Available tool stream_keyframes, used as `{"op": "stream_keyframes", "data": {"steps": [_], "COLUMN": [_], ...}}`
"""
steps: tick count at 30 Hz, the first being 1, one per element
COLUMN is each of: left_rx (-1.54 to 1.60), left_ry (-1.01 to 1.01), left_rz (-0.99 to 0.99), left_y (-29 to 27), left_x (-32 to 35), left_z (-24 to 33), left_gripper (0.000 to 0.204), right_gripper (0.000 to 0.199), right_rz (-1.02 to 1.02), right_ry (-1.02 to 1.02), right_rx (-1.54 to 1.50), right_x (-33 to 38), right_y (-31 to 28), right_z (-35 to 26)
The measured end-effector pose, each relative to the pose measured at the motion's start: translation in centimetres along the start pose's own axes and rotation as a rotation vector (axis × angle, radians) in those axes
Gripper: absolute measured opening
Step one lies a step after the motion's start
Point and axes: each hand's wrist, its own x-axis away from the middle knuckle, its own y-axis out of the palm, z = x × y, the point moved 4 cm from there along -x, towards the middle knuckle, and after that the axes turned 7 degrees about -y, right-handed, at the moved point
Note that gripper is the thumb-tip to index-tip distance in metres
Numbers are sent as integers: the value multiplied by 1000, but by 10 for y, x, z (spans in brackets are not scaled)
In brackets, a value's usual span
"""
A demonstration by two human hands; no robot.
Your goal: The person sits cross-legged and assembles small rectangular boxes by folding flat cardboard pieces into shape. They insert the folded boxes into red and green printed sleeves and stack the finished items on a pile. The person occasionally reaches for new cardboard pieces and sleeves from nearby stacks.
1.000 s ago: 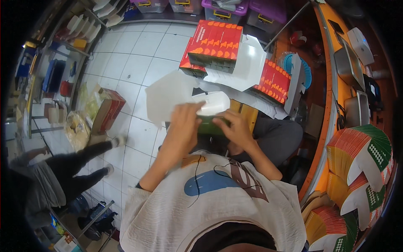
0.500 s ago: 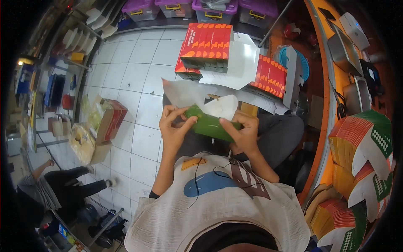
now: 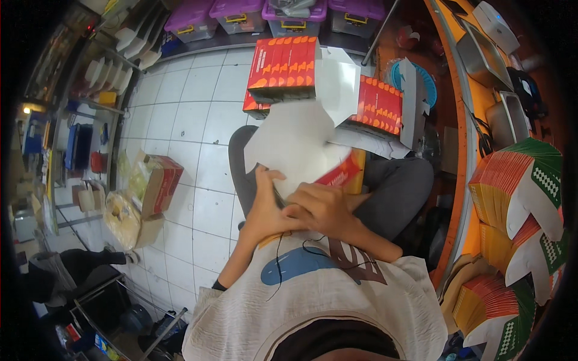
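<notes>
Between my hands, over my lap, is a partly folded paper carton (image 3: 292,135). Its white inside faces up, a wide flap stands toward the far side, and a red panel shows at its right. My left hand (image 3: 264,207) grips the carton's near left edge, fingers bent and thumb toward the right hand. Just beside it, my right hand (image 3: 323,209) is curled over the near edge, its fingers closed on the card. The hands hide the near side of the carton. Beyond it stands a row of folded red cartons (image 3: 282,67), with another red row (image 3: 379,105) to the right.
Fanned stacks of flat cartons (image 3: 503,186) lie on the orange counter at right, near metal trays (image 3: 509,123). Purple-lidded bins (image 3: 241,15) line the far side. A cardboard box (image 3: 158,183) sits on the tiled floor at left, by shelving. Another person (image 3: 66,271) is at lower left.
The carton has turned so its white inside shows instead of its green outside. My right hand has moved left, close to my left hand. The person at lower left has shifted.
</notes>
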Motion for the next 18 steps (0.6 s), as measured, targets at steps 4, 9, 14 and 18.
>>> {"op": "stream_keyframes", "data": {"steps": [4, 9, 14, 18], "left_rx": [479, 635, 472, -341], "left_ry": [-111, -68, 173, 243], "left_rz": [-34, -163, -103, 100], "left_y": [-25, -40, -29, -43], "left_x": [0, -31, -128, -243], "left_z": [-30, -24, 20, 4], "left_gripper": [77, 89, 79, 59], "right_gripper": [28, 37, 47, 44], "right_rz": [-233, -408, 319, 551], "right_ry": [245, 248, 411, 484], "right_rx": [49, -390, -634, -468], "right_x": [5, 51, 94, 57], "right_y": [-46, -90, -138, -135], "right_z": [21, 65, 89, 130]}}
